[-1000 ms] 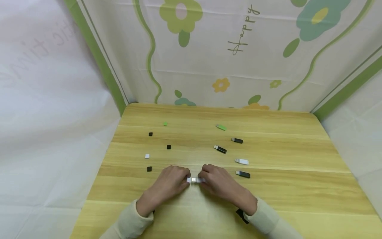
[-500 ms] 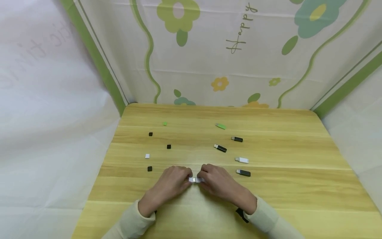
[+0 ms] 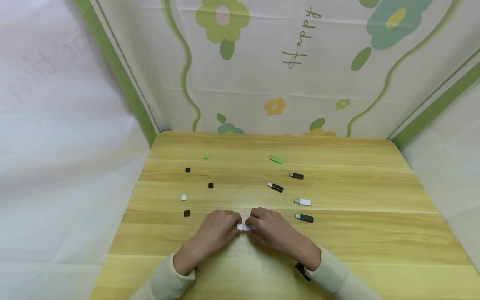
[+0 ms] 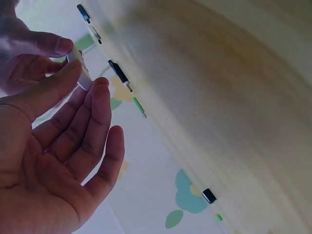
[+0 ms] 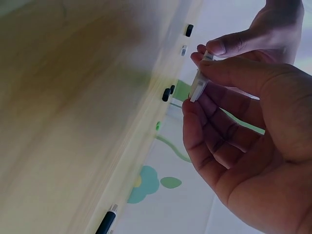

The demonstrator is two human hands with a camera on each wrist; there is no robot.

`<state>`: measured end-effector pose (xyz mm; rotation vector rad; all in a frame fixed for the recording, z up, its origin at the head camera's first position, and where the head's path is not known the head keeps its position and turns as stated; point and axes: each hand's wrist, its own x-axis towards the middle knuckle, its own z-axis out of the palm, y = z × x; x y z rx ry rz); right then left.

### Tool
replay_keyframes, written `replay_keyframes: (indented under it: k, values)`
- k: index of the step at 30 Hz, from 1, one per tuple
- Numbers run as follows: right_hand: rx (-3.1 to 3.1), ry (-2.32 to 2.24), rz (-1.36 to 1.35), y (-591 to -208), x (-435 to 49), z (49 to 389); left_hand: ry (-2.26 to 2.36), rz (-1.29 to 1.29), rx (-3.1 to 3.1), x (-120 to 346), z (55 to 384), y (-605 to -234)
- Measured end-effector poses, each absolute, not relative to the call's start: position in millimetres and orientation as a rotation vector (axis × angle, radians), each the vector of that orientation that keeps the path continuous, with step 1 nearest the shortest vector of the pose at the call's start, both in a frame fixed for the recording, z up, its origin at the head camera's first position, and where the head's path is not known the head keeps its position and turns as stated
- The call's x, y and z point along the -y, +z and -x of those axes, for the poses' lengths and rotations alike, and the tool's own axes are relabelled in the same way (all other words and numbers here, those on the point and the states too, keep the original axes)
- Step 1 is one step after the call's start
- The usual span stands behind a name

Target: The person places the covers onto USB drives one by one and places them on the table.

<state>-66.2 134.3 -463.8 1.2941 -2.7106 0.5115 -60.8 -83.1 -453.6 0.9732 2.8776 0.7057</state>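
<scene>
Near the front middle of the table, in the head view, my left hand (image 3: 217, 229) pinches a white cap (image 3: 239, 227) between thumb and fingers. Facing it, my right hand (image 3: 273, 229) pinches a white USB stick (image 3: 249, 228). Cap and stick lie in one line with their ends together, and hardly any metal plug shows. Fingers cover the outer part of each. The left wrist view shows the white piece (image 4: 84, 80) between thumb and fingertips. From the right wrist, the white stick (image 5: 197, 88) sits at the thumb and index finger, the other fingers loosely bent.
Uncapped USB sticks lie to the right on the wooden table (image 3: 356, 250): green (image 3: 276, 159), white (image 3: 303, 202) and several black, one a black stick (image 3: 304, 218). Small caps lie left: a green cap (image 3: 206, 156), a white cap (image 3: 183, 197), and black ones like this black cap (image 3: 186, 213).
The hands have drawn closer together. The metal plug, plainly visible between cap and stick a second ago, is now almost wholly covered. The loose sticks and caps have stayed put.
</scene>
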Motion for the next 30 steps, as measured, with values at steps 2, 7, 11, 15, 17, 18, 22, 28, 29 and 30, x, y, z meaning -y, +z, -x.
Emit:
replay_keyframes:
  k: [2, 7, 11, 15, 17, 18, 22, 28, 29, 30]
  values:
    - [2.71, 0.511, -1.296, -463.9, -134.1, 66.0, 0.711, -0.977, -2.885, 82.7, 60.6, -453.3]
    - [2.705, 0.511, -1.305, -463.1, -133.6, 66.1, 0.709, -0.985, -2.898, 82.3, 60.4, -453.0]
    - [2.692, 0.517, -1.314, -462.6, -133.6, 66.3, 0.702, -0.985, -2.906, 82.3, 60.3, -453.6]
    - [2.684, 0.53, -1.325, -462.5, -133.7, 66.3, 0.695, -0.997, -2.916, 83.0, 59.4, -454.5]
    - [2.681, 0.533, -1.328, -462.5, -133.9, 66.2, 0.688, -0.997, -2.921, 83.3, 59.0, -455.0]
    - [2.679, 0.533, -1.33, -462.5, -133.9, 66.2, 0.683, -0.997, -2.925, 83.4, 58.7, -455.3]
    - [2.673, 0.539, -1.341, -462.1, -134.3, 65.9, 0.675, -0.991, -2.926, 83.4, 58.0, -455.9]
    - [2.68, 0.547, -1.366, -462.9, -134.4, 64.4, 0.637, -1.013, -2.949, 82.9, 54.1, -457.6]
    - [2.682, 0.545, -1.368, -463.0, -134.4, 64.2, 0.626, -1.021, -2.959, 82.9, 53.5, -457.7]
    - [2.682, 0.544, -1.371, -463.0, -134.4, 64.0, 0.617, -1.025, -2.967, 82.8, 53.1, -458.0]
